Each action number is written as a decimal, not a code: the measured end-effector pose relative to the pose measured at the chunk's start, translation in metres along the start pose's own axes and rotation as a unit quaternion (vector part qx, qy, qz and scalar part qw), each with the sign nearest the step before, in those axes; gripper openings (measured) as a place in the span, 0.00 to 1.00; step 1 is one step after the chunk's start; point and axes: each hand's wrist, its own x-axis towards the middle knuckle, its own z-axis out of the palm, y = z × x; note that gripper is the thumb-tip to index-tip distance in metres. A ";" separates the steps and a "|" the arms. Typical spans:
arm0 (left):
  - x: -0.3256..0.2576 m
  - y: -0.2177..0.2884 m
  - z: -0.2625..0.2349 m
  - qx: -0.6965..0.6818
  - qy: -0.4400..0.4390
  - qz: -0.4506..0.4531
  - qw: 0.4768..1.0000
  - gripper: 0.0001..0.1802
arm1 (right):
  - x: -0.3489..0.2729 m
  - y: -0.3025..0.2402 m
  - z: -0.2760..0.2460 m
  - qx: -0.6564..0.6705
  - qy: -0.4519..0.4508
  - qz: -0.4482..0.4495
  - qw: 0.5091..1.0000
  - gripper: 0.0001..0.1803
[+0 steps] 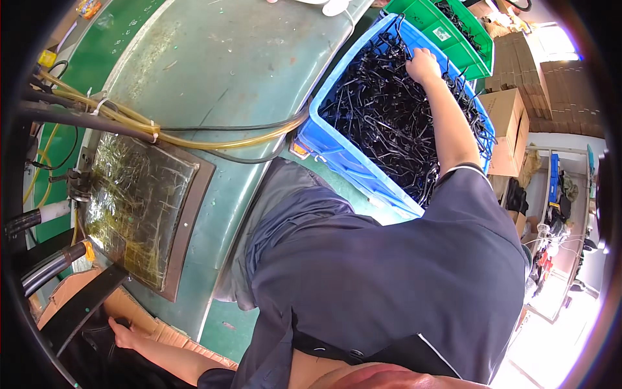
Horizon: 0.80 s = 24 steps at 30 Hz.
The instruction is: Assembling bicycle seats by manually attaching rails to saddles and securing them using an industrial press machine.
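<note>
My right hand (424, 67) reaches into a large blue crate (346, 153) heaped with thin, bent black pieces (382, 97) that look like loops or hooks. Its fingers curl down at the pile's far side, and whatever they pinch is lost among the black. Far off at the lower left, my left hand (126, 335) is closed beside dark, shiny black material (91, 350) in an open cardboard box (133, 308). What that hand grips cannot be made out.
Between my arms stands a green worktable (240, 71) with a film-covered plate (139, 207). Yellow hoses (227, 144) and metal bars (55, 266) cross its left side. A green crate (479, 65) adjoins the blue one; cardboard boxes (502, 126) and shelves (557, 259) stand right.
</note>
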 end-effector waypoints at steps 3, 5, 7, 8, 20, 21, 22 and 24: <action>-0.038 0.009 -0.017 -0.180 -0.085 -0.052 0.979 0.29 | 0.026 0.004 0.006 0.065 0.005 0.027 0.997 0.28; -0.066 -0.009 -0.057 -0.315 -0.205 -0.057 0.925 0.18 | 0.046 -0.012 0.019 0.099 0.048 -0.019 0.994 0.35; -0.110 -0.024 -0.103 -0.412 -0.257 -0.105 0.868 0.17 | 0.064 -0.057 0.035 0.225 0.018 0.009 0.974 0.44; -0.163 -0.005 -0.117 -0.437 -0.432 -0.080 0.785 0.15 | 0.080 -0.058 0.059 0.180 0.032 -0.010 0.983 0.48; -0.335 -0.058 -0.105 -0.683 -0.606 -0.099 0.396 0.56 | 0.000 -0.057 -0.096 0.201 0.223 -0.064 0.952 0.30; -0.337 -0.066 -0.099 -0.686 -0.609 -0.104 0.383 0.55 | -0.023 -0.075 -0.141 0.239 0.239 -0.105 0.935 0.30; -0.337 -0.076 -0.093 -0.685 -0.616 -0.105 0.375 0.55 | -0.034 -0.088 -0.168 0.289 0.211 -0.217 0.908 0.28; -0.340 -0.085 -0.088 -0.680 -0.623 -0.111 0.370 0.56 | -0.041 -0.130 -0.185 0.177 0.247 -0.440 0.845 0.24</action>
